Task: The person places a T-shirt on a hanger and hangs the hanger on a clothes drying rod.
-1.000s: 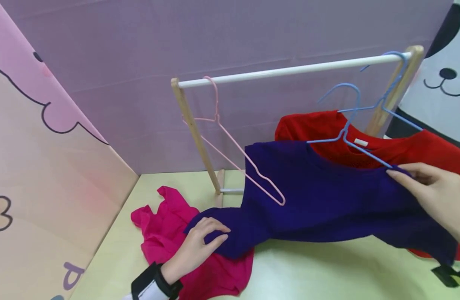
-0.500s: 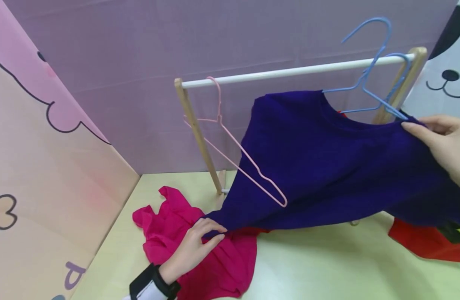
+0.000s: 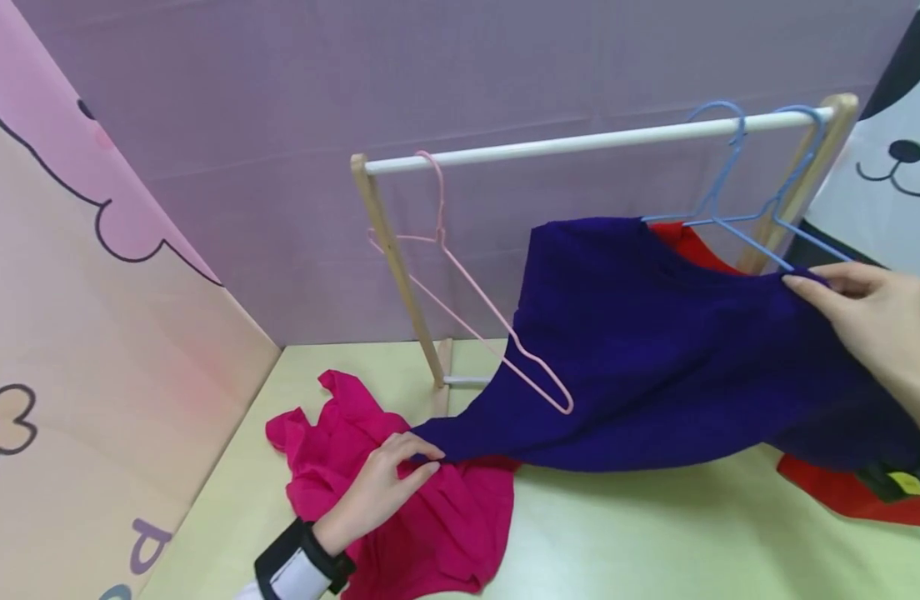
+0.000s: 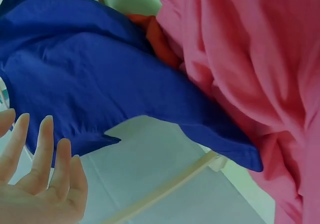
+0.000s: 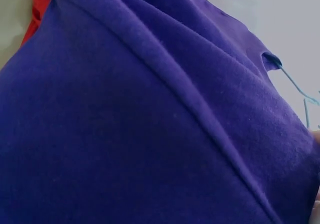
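My right hand (image 3: 883, 321) pinches the shoulder of a dark blue T-shirt (image 3: 640, 367) together with the end of the light blue hanger (image 3: 718, 196) inside it. That hanger's hook curves over the white rail (image 3: 580, 143), and the shirt spreads out below. In the head view my left hand (image 3: 388, 483) is at the shirt's left sleeve, with thumb and fingers apart. The left wrist view shows its fingers (image 4: 44, 139) loosely extended in front of the blue cloth. Blue fabric (image 5: 125, 109) fills most of the right wrist view, my right hand showing only at its edge.
A pink hanger (image 3: 497, 308) hangs from the rail's left part. Behind the blue shirt, a red shirt (image 3: 688, 242) hangs on another blue hanger (image 3: 786, 179) near the right wooden post (image 3: 835, 133). A crumpled magenta garment (image 3: 430, 533) lies on the pale table (image 3: 617, 542).
My right hand lifted the blue shirt and hanger above the rail, then lowered them until the hook came over it. The left hand stayed near the sleeve.
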{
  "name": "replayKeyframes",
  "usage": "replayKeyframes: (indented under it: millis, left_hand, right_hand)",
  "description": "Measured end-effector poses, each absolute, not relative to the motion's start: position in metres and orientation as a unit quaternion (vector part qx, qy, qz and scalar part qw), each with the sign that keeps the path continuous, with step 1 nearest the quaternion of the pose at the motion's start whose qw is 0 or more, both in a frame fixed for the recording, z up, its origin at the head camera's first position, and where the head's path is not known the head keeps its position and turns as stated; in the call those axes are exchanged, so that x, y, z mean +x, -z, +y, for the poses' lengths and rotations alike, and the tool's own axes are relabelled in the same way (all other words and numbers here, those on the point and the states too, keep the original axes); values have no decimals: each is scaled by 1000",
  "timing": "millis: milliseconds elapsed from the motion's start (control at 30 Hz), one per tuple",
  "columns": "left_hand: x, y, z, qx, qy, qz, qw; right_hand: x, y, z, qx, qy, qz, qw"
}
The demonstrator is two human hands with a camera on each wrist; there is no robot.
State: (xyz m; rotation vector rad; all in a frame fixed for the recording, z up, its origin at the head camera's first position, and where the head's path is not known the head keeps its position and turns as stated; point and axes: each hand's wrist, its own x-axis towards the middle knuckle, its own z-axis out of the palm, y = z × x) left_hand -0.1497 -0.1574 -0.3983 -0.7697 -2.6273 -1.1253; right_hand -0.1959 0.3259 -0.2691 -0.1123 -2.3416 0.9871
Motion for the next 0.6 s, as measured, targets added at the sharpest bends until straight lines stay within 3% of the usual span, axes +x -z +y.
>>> replayKeyframes:
  millis: [300, 467, 600]
  left_hand:
    - [-150, 412, -160, -275, 361, -891, 24]
    - [-143, 420, -162, -300, 297, -903, -82]
    - [-138, 428, -165, -302, 222, -923, -81]
  right_hand:
    - [-197, 276, 321, 5, -339, -883, 325]
    - [-193, 283, 312, 75, -285, -870, 395]
    - [-185, 291, 305, 118, -238, -850, 454]
